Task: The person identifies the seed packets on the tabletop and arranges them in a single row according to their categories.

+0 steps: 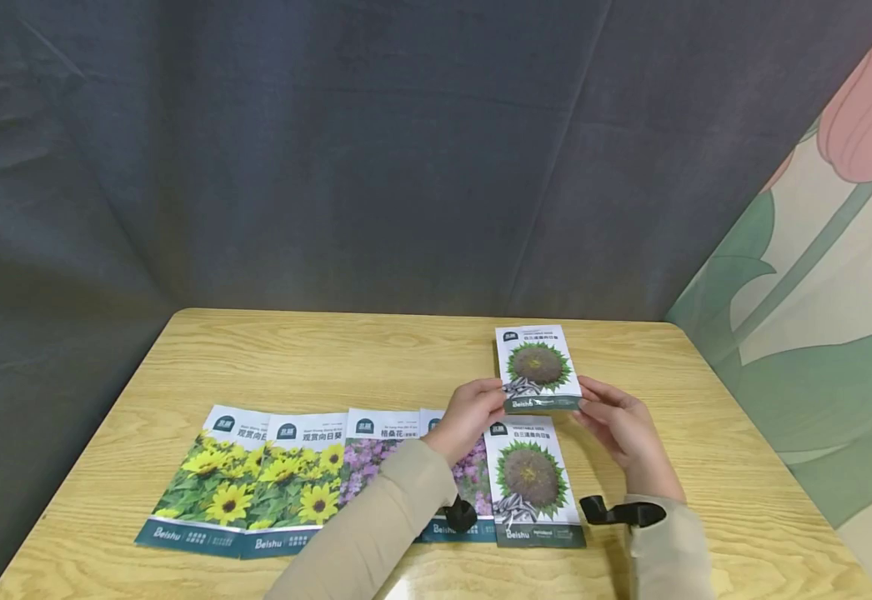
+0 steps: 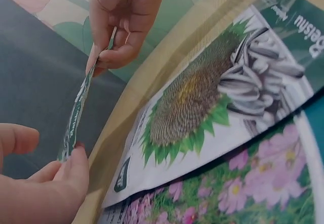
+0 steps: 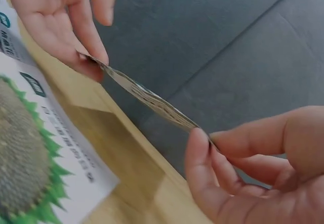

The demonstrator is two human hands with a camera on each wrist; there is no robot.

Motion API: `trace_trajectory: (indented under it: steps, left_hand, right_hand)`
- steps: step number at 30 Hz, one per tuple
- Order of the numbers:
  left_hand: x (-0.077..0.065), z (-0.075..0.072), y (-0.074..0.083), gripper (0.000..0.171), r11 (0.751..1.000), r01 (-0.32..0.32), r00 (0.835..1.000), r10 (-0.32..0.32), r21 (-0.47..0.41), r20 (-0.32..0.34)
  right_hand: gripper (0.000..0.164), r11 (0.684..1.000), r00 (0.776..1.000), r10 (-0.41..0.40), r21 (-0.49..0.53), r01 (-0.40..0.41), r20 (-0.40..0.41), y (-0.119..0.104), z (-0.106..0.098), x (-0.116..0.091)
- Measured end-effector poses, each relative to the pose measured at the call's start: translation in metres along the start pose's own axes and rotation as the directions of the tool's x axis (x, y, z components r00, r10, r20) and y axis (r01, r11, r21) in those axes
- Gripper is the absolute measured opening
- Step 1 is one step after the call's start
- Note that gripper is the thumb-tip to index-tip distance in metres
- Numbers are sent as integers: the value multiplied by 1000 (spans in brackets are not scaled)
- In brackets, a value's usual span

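A white seed packet (image 1: pixel 538 364) with a sunflower head and striped seeds printed on it is held up above the table by both hands. My left hand (image 1: pixel 471 414) pinches its lower left edge, and my right hand (image 1: pixel 623 425) pinches the lower right edge. Seen edge-on in the left wrist view, the held packet (image 2: pixel 78 113) spans the gap between the two hands. Just below it on the table lies a matching sunflower-head packet (image 1: pixel 532 479). Its left side overlaps a pink-flower packet (image 1: pixel 481 467), which my left forearm partly covers.
Farther left in the row lie two yellow-sunflower packets (image 1: pixel 214 483) and another pink-flower packet (image 1: pixel 364 454), overlapping one another. The wooden table (image 1: pixel 331 350) ends at a dark curtain (image 1: pixel 376 167) behind. A wall with painted tulips (image 1: pixel 819 350) stands on the right.
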State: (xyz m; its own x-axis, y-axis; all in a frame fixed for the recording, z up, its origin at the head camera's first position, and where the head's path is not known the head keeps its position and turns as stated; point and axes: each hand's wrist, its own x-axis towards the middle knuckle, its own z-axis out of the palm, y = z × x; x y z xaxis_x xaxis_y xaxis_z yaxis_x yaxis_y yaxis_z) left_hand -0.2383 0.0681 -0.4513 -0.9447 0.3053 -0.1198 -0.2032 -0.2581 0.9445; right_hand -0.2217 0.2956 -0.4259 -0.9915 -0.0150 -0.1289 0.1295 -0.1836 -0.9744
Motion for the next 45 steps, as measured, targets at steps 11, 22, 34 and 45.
trace_trajectory:
  steps: [11, 22, 34, 45]
  left_hand:
    - [-11, 22, -5, 37, 968, -118, 981, 148, 222, -122]
    - [-29, 43, -14, 34, 952, -115, 985, 146, 285, -91]
    - [-48, 60, -29, 31, 949, -94, 994, 105, 302, -21]
    - [-60, 68, -36, 27, 925, -152, 988, 141, 348, 58]
  right_hand:
    - [53, 929, 991, 87, -368, -43, 105, -10, -22, -5]
    - [55, 861, 985, 148, -501, -81, 95, -18, -37, -10]
    - [56, 773, 988, 155, -620, -135, -23, -19, -45, -18]
    - [46, 696, 984, 180, -706, -129, -2, -22, -56, -26]
